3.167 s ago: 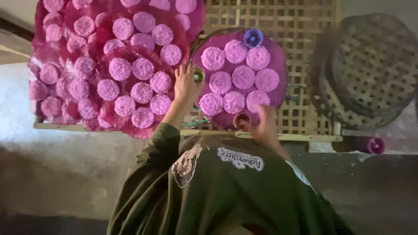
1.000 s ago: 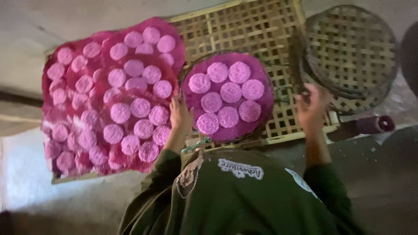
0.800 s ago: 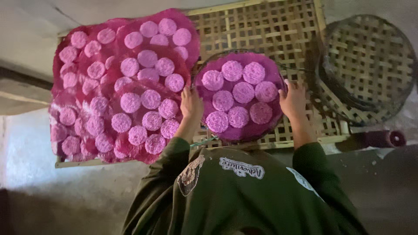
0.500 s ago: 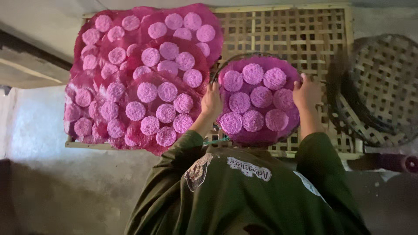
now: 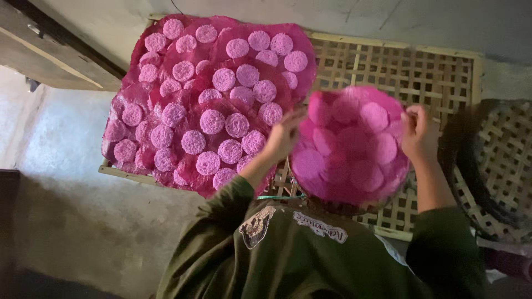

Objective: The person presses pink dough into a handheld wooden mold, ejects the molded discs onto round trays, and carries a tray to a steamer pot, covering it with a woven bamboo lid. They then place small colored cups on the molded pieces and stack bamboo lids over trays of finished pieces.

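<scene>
The left hand (image 5: 284,135) and right hand (image 5: 418,133) are gripping opposite edges of a round pink tray (image 5: 349,147) of discs, fingers curled on its rim, over the lattice rack (image 5: 421,72). Filled pink sheets (image 5: 210,99) are covering the rack's left half; the right half is lying bare.

1. A rectangular woven bamboo lattice rack (image 5: 410,72) carries the load; its pale frame runs from about 10 o'clock across to 2 o'clock of the view, and open lattice shows bare toward 1 o'clock.
2. Overlapping pink sheets (image 5: 216,99) studded with round pink cakes lie directly on the rack's 9-to-11 o'clock half, spilling slightly over its near edge.
3. A round pink tray of cakes (image 5: 349,147) sits over the rack's centre, blurred; whether it rests on the lattice cannot be told.
4. A round woven basket (image 5: 499,166) lies at 3 o'clock, just beside the rack's edge.
</scene>
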